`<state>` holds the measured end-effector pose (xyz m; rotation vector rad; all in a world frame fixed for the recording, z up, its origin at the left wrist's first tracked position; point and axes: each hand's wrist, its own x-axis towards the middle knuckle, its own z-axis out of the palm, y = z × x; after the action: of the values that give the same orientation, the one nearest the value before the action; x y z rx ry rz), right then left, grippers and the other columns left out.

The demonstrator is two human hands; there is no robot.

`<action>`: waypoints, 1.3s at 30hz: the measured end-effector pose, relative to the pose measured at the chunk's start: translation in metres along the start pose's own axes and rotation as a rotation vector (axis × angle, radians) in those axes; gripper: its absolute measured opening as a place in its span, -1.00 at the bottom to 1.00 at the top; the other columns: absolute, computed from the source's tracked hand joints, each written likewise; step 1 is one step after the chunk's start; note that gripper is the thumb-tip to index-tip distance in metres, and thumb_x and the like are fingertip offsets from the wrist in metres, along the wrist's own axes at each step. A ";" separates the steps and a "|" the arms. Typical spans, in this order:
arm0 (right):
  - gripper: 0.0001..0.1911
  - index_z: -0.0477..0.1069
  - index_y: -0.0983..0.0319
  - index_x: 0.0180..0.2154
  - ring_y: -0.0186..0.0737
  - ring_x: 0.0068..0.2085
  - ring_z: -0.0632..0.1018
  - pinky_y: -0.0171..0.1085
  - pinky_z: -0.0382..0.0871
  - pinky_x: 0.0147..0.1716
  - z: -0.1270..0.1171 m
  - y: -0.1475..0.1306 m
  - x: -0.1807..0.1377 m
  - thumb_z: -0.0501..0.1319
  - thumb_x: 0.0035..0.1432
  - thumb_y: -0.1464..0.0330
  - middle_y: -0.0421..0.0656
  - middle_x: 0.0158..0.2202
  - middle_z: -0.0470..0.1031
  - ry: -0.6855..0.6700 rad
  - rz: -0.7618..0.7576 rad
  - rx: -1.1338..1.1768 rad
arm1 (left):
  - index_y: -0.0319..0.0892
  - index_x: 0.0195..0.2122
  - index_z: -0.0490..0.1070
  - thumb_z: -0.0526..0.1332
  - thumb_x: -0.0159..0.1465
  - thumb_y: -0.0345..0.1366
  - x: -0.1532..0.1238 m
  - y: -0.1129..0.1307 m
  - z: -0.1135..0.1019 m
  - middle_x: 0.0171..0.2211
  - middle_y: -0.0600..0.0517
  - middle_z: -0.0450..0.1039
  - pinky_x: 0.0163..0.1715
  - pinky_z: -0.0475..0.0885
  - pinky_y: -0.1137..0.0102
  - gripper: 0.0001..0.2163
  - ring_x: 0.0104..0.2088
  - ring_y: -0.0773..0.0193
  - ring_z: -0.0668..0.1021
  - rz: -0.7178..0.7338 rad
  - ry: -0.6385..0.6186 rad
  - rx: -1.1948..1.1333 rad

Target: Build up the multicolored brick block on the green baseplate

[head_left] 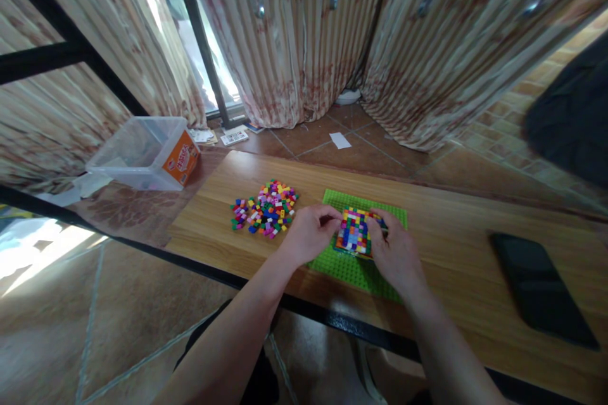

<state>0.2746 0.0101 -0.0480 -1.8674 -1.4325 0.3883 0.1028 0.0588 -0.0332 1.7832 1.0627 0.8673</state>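
Observation:
A green studded baseplate lies on the wooden table. On it stands a block built of many-coloured toy bricks. My left hand is at the block's left edge, thumb and forefinger pinched together; whatever is between the fingertips is too small to make out. Along the right side of the block, my right hand rests with its fingers curled around the edge and touching the bricks. Its fingertips are partly hidden. Left of the plate lies a heap of loose small bricks in many colours.
A dark phone or tablet lies on the right of the wooden table. On the floor at the left stands a clear plastic bin with an orange label. Striped curtains hang behind, and a white paper lies on the tiles.

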 end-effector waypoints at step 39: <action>-0.45 0.45 0.34 0.01 0.08 -0.04 0.54 0.04 0.36 0.01 0.002 -0.002 -0.002 -0.02 0.27 0.10 0.16 -0.02 0.54 0.003 0.001 -0.038 | -0.25 -0.52 0.54 0.28 0.03 -0.46 0.004 -0.008 0.019 -0.61 0.11 0.46 -0.49 0.34 0.48 -0.95 -0.55 0.39 0.43 -0.303 0.132 -0.312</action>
<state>0.2715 0.0097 -0.0487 -1.8984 -1.4465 0.3609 0.1183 0.0582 -0.0473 1.2826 1.1737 0.9133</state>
